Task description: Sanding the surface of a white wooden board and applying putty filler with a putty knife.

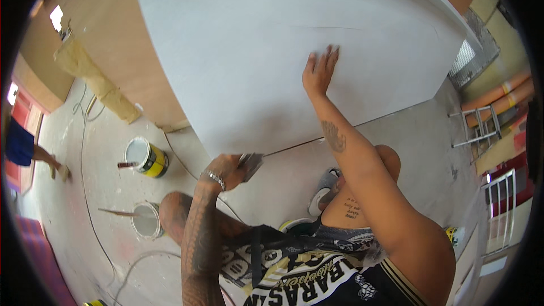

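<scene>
A large white panel [255, 62] slants across the space before me, a thin dark line running over its upper part. The palm side of my right hand [321, 71] lies against this panel, fingers stretched out and holding nothing. Lower down, by the panel's bottom left corner, my left hand [224, 171] wears a metal bracelet and is closed around a flat grey scraper-like tool [253, 165]. Blur and the fingers hide part of that tool, so its exact kind does not show.
To my left stand a yellow and black paint bucket [153, 161] with a brush across it and a pale bucket [146, 221] with a stick. Cables snake over the floor. A person [22, 144] stands far left. A stepladder [480, 124] is at right, near orange pipes [498, 99].
</scene>
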### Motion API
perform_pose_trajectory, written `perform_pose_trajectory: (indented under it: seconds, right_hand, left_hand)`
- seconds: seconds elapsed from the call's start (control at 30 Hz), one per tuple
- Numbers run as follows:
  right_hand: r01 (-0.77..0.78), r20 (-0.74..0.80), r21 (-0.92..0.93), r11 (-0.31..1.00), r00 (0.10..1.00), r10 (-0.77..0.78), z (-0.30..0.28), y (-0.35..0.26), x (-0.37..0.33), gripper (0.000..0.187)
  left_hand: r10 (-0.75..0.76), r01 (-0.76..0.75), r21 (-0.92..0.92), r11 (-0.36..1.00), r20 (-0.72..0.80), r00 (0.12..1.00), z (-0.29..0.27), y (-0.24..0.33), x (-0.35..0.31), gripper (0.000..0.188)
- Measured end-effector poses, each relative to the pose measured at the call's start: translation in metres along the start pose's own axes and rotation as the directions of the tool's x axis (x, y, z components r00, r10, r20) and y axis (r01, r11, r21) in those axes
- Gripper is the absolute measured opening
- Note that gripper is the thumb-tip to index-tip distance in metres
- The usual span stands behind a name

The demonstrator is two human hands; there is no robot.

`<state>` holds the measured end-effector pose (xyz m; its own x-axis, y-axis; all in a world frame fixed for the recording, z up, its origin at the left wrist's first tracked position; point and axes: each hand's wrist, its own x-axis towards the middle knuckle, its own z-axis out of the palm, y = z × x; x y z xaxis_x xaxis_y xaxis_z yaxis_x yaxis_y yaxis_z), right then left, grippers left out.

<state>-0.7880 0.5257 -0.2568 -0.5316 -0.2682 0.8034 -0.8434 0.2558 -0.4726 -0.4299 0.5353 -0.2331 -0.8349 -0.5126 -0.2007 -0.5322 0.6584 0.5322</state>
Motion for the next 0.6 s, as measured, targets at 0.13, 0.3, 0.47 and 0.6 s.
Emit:
perform_pose_trajectory:
  seconds: [0.13, 0.3, 0.47, 0.6]
  right_hand:
    - [-0.300, -0.230, -0.075, 0.951, 0.933, 0.277, 0.032, 0.015, 0.040, 0.063]
    - [0.398, 0.406, 0.095, 0.912, 0.822, -0.401, 0.033, -0.073, -0.052, 0.048]
    - [0.643, 0.427, 0.361, 0.675, 0.530, -0.733, 0.023, -0.026, -0.048, 0.037]
    - [0.377, 0.327, -0.184, 0.908, 0.895, -0.305, 0.002, 0.075, 0.016, 0.038]
  left_hand:
    - [-0.037, 0.035, 0.036, 0.999, 0.056, 0.998, 0.001, 0.019, 0.001, 0.026]
    - [-0.166, 0.140, 0.147, 0.979, 0.178, 0.970, 0.010, 0.041, -0.007, 0.024]
    - [-0.099, 0.082, 0.148, 0.986, 0.113, 0.989, -0.006, 0.072, -0.015, 0.024]
    - [-0.027, 0.026, 0.030, 0.999, 0.029, 0.999, -0.045, 0.091, -0.019, 0.022]
